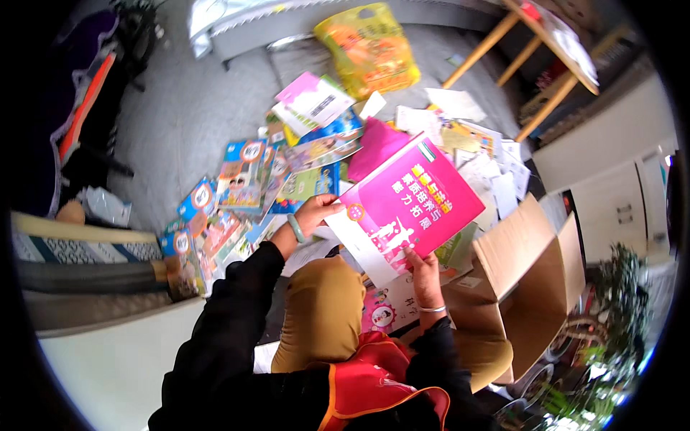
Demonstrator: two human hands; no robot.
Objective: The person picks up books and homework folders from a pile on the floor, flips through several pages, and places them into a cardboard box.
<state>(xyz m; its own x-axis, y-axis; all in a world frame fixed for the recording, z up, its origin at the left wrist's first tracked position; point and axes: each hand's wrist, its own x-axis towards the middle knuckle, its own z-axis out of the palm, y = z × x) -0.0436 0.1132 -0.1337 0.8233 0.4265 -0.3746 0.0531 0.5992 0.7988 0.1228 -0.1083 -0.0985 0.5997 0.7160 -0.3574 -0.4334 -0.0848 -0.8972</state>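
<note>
Between my two hands I hold a magenta softcover workbook, its cover turned up and tilted, with white figures and Chinese characters on it. My left hand grips its left corner, a pale green bangle on the wrist. At the lower edge, my right hand pinches the cover, thumb on top. Beneath and beyond the workbook lie piles of textbooks with blue and illustrated covers. A magenta pillow-like item is partly hidden behind the workbook. Near my right knee a pink-and-white book lies on the floor.
An open cardboard box stands at my right, beside potted plants. Loose papers spread at the right of the pile. A yellow plastic bag sits behind it. A wooden-legged table is at upper right.
</note>
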